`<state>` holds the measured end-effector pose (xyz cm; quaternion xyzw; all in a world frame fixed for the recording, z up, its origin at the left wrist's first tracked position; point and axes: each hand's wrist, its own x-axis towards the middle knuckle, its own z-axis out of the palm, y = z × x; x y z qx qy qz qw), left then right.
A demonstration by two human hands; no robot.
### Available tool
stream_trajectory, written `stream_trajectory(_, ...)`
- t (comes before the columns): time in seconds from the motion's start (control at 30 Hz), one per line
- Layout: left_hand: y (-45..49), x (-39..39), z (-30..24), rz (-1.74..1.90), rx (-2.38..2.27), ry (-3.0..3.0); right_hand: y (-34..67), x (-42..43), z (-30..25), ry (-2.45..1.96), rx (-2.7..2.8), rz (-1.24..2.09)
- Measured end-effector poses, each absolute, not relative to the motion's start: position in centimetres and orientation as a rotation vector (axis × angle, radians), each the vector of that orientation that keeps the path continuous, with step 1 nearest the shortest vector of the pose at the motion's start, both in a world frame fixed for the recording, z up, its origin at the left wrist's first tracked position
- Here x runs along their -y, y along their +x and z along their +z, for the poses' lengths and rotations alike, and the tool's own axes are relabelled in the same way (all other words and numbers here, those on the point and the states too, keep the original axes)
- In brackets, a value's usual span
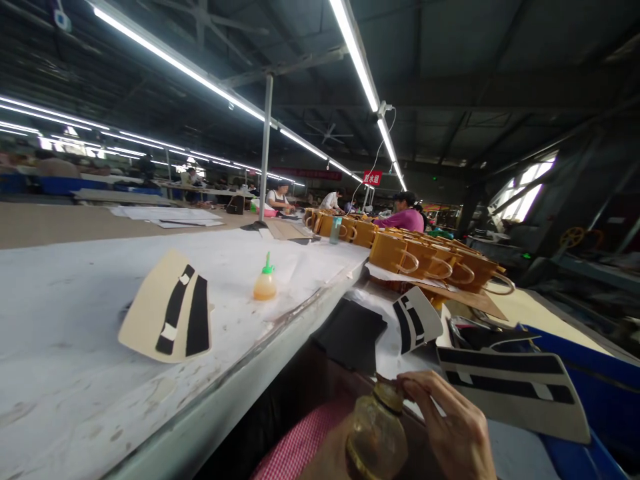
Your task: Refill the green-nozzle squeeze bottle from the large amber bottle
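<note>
Low in the view, a stained, see-through glue bottle (377, 433) stands upright over my lap. My left hand (333, 450) is around its far left side, its fingers mostly hidden behind the bottle. At the bottle's mouth, the thumb and fingers of my right hand (453, 420) are pinched together; a dark brown edge shows there, too small to name. Right of that hand lies a beige panel with black strips (515, 387). A smaller similar panel (417, 320) lies above it, beside a stack of black sheets (350, 333).
On the white-covered table (240, 373) to the left are another beige panel (167, 307) and a squeeze bottle with a green nozzle (265, 283). Rows of mustard bags with handles (415, 257) stand beyond. A blue bin (595, 373) is at right. People work farther back.
</note>
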<state>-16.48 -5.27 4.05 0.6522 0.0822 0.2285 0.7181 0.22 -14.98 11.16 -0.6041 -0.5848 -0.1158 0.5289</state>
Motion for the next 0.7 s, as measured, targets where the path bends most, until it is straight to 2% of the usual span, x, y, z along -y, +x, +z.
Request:
stream_trajectory(0.17,-16.0,5.3,4.4,0.485,-0.175,1.536,1.6,14.4,10.4,-1.482,1.049,0.008)
stream_trajectory(0.37,-15.7,4.8,4.8,0.478,-0.141,1.568,4.4,12.8,7.1,-1.402,0.729,0.311)
stream_trajectory(0.47,-16.6,4.3,4.4,0.470,-0.155,1.554,8.6,13.3,5.4,-1.433,0.519,0.278)
stream_trajectory(0.57,-17.9,3.4,3.9,0.491,-0.190,1.530,13.7,15.3,3.9,-1.536,0.248,0.105)
stream_trajectory(0.7,-19.1,2.4,3.4,0.583,-0.263,1.480,18.3,18.5,1.2,-1.825,0.226,0.052)
